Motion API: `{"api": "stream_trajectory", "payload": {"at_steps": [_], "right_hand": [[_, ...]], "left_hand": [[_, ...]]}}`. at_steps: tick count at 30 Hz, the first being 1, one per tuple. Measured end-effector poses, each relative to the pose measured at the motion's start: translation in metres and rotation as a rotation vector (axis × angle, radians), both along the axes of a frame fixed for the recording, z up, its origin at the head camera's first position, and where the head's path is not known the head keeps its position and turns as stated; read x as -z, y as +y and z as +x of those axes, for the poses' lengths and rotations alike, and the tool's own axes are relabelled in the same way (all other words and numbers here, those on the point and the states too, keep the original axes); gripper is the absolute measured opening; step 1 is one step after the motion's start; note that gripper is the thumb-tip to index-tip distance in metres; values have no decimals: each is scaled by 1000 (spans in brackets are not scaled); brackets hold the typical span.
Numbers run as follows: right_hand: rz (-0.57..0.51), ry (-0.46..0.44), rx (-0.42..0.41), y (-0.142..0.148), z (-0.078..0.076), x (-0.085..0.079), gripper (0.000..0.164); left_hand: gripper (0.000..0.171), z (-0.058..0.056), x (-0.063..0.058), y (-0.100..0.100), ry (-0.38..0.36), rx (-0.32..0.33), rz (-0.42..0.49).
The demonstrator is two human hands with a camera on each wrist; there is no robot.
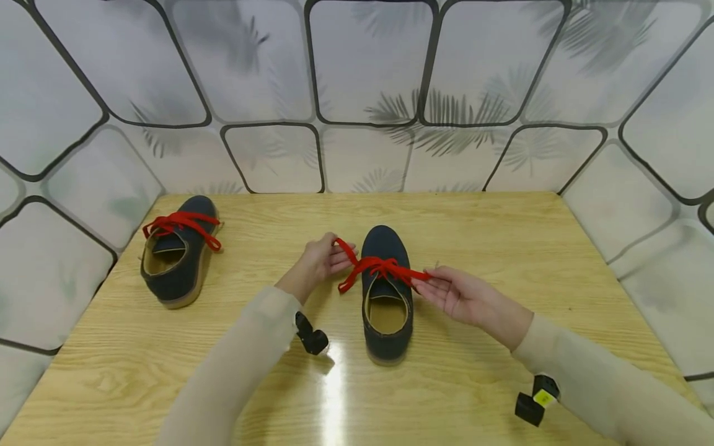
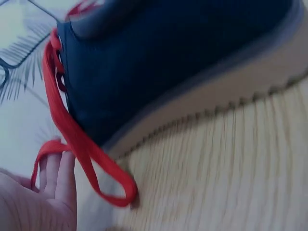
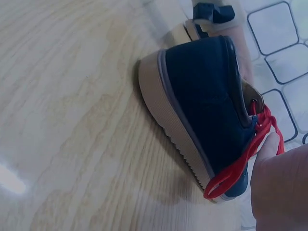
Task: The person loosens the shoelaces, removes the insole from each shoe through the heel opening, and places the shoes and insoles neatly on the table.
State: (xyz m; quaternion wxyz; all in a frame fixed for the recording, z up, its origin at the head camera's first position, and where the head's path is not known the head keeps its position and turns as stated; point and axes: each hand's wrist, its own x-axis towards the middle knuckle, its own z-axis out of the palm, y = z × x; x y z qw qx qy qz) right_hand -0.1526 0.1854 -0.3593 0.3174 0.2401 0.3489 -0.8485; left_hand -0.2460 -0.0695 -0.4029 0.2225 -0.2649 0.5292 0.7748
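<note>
A dark navy shoe [image 1: 385, 337] with a tan sole stands upright on the table, toe pointing away. Its red shoelace [image 1: 382, 266] is tied in a bow across the front. On the left side, my left hand [image 1: 323, 257] pinches one lace end, the other fingers held out. My right hand [image 1: 460, 296] pinches the lace on the right side between thumb and finger. In the left wrist view a red loop [image 2: 122, 190] hangs beside the left hand [image 2: 50, 192]. Another loop [image 3: 226, 178] droops near the right hand [image 3: 279, 187] in the right wrist view.
A matching navy shoe [image 1: 177, 282] with a bowed red lace stands at the table's left edge. The wood-grain table [image 1: 491, 229] is bordered by patterned cloth walls [image 1: 368, 62] at the back and both sides.
</note>
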Motion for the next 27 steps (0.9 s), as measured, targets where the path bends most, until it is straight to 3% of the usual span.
{"api": "stream_trajectory", "payload": {"at_steps": [7,15,21,27], "right_hand": [[-28,11,52,0,-8,-1,21],[-263,-41,137,-3,-8,-5,22],[-204,-55,199,-12,-8,-7,17],[-214,-118,352,-16,-10,-4,12]], "left_hand": [[35,9,-7,9,-16,-68,97],[35,15,-16,15,-56,-111,179],[39,15,-18,11,-66,-143,259],[39,19,-18,7,-4,-272,352]]}}
